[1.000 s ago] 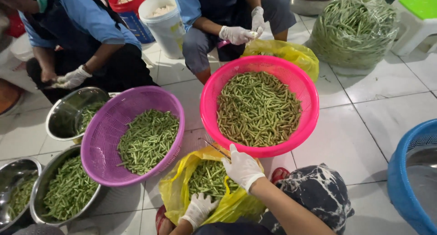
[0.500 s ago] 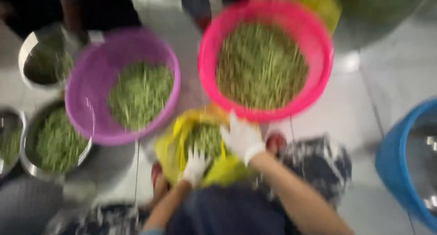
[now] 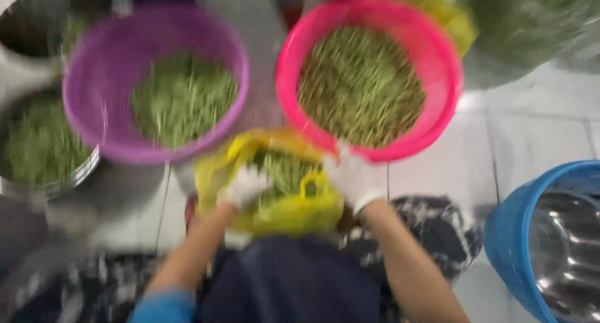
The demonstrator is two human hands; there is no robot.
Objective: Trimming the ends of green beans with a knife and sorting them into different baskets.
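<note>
- Frame is motion-blurred; fine detail is not resolving.
- Left hand (image 3: 245,186), white-gloved, is sitting on the left edge of the yellow plastic bag (image 3: 284,204); fingers are looking curled on the bag rim, but the blur is hiding whether it is actually gripping — cannot tell.
- Right hand (image 3: 355,179), also white-gloved, is resting at the bag's far-right edge, touching or just beside the near rim of the pink basket (image 3: 437,66); open or closed — cannot tell.
- The bag is lying on the floor just in front of the person's lap, between both hands, mouth facing up, green beans (image 3: 284,170) showing inside. It is crumpled, with a loop handle sticking up at the near side.
- Pink basket: round, far right of the bag, filled with green beans.
- Purple basket (image 3: 94,110): round, far left of the bag, holding a smaller heap of beans; it is sitting just beside the pink one.
- Steel bowl (image 3: 37,148) with beans is sitting at the left edge, partly under the purple basket's rim.
- Blue tub (image 3: 506,235) at near right is holding a shiny steel basin (image 3: 569,254).
- Second yellow bag (image 3: 453,23) is peeking out behind the pink basket, far right.
- White tiled floor (image 3: 537,141) is carrying everything.
</note>
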